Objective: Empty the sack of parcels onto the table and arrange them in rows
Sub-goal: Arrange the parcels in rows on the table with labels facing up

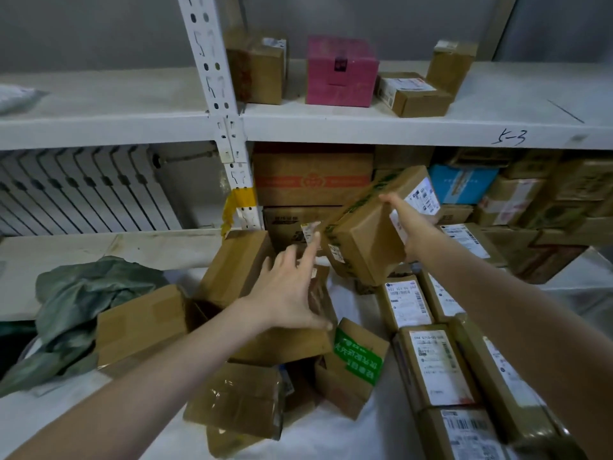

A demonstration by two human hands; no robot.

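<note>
My right hand (409, 227) grips a brown cardboard box with green tape (365, 240) and holds it tilted above the table's far side. My left hand (292, 290) is spread open, fingers reaching toward that box, hovering over a loose pile of brown parcels (265, 346). One parcel in the pile has a green label (356, 358). On the right, several labelled parcels (438, 366) lie side by side in rows on the white table (331, 436). The crumpled grey-green sack (83, 303) lies at the left.
A white metal shelf rack (331, 127) stands right behind the table. Its upper shelf carries a pink box (340, 73) and small cartons. The lower shelf is packed with stacked cartons (311, 177). A radiator (83, 190) shows at the left.
</note>
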